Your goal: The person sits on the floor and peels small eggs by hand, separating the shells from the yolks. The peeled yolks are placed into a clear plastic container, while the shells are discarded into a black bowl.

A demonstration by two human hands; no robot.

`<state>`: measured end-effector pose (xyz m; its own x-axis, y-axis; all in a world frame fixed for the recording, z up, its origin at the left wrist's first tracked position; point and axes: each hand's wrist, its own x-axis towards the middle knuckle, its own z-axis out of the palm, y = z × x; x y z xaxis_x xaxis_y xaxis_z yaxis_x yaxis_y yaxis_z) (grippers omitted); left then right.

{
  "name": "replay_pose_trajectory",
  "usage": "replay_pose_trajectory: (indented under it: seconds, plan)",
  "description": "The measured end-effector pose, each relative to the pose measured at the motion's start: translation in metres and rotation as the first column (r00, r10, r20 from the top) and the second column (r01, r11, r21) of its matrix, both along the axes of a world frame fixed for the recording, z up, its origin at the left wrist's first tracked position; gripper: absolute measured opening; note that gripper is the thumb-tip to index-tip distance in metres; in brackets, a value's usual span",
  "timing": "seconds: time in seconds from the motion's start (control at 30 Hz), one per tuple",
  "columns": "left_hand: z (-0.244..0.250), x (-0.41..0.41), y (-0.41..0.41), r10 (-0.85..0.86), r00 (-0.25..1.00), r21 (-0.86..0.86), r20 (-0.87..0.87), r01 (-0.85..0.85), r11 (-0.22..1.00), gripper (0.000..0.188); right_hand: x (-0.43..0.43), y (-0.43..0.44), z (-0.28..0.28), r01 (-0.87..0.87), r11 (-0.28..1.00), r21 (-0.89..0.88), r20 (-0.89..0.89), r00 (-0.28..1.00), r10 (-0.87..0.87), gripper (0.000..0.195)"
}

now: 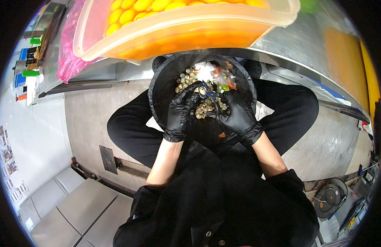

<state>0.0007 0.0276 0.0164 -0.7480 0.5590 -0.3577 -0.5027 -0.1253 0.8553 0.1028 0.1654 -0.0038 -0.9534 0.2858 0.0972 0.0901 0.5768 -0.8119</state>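
Both my hands wear black gloves and are inside a black-lined bin (152, 102) that stands between my knees. In my left hand (180, 114) I hold a speckled quail egg (201, 90) between thumb and fingers. My right hand (241, 112) grips a pair of egg scissors (211, 94) with a dark blue head. The ring of the scissors is around or against the egg; I cannot tell whether the blade has cut it. Below my hands lie many speckled quail eggshells (186, 79), with white crumpled waste (204, 70) beside them.
A translucent plastic tub (125, 44) holding yellow yolks (141, 5) in orange liquid stands on the steel counter (297, 40) just beyond the bin. A pink plastic bag (68, 52) hangs at its left. Steel cabinets (76, 207) stand behind me on the left.
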Motion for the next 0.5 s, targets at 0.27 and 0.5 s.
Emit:
replay_pose_trajectory:
  seconds: [0.27,0.5]
  plan:
    - [-0.005,-0.004,0.000,0.024,0.999,0.008,-0.027,-0.023,1.000,0.027,-0.002,0.004,-0.005,-0.008,0.960,0.279,0.016,1.000,0.003,0.057]
    - [-0.005,-0.004,-0.002,0.064,0.998,0.065,-0.001,-0.063,0.996,0.025,-0.004,0.000,-0.006,0.084,0.943,0.322,-0.041,0.996,-0.074,0.044]
